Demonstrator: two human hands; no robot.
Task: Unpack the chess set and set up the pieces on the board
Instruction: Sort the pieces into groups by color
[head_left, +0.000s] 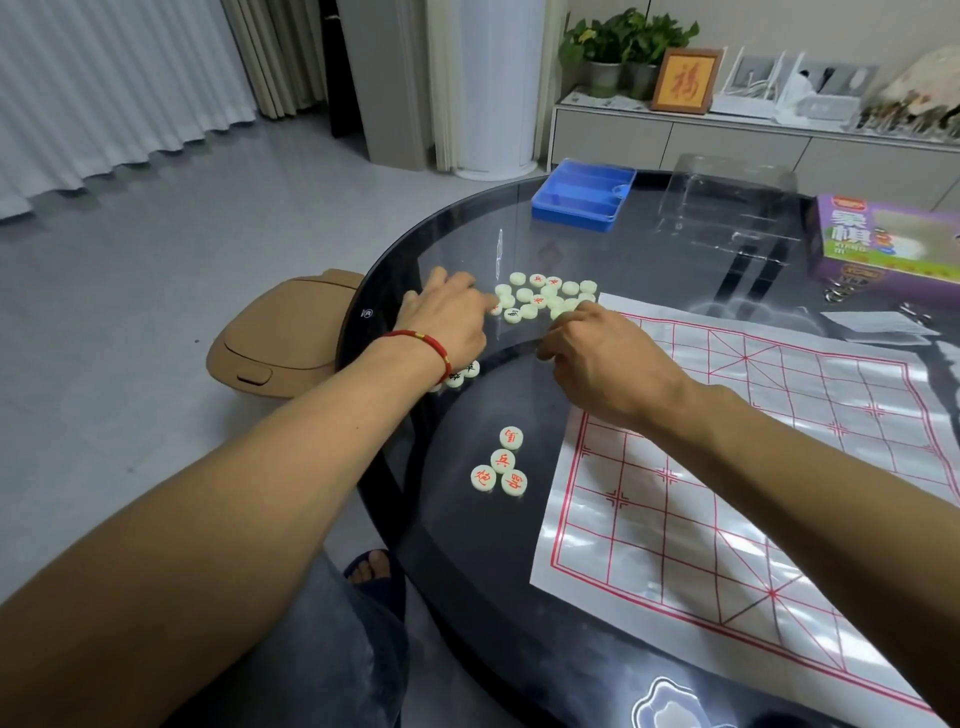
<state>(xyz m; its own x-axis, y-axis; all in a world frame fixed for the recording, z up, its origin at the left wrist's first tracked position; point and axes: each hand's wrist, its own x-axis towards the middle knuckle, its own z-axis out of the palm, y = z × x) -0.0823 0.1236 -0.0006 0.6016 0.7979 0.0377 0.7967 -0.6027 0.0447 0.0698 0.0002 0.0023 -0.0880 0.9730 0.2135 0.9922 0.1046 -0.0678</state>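
I log cream pieces (545, 296) marked red or black. White board (779, 457), red grid; blue tray (582, 195); purple box (883, 239).

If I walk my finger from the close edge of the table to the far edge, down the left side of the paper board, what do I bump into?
Four red-lettered pieces → pieces beside the left wrist → big pile of pieces with both hands, left hand and right hand, reaching in → blue tray.

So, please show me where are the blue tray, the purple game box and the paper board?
blue tray (558, 210): head view, near rim.
purple game box (852, 236): head view, printed front face.
paper board (701, 519): head view, bare grid area.
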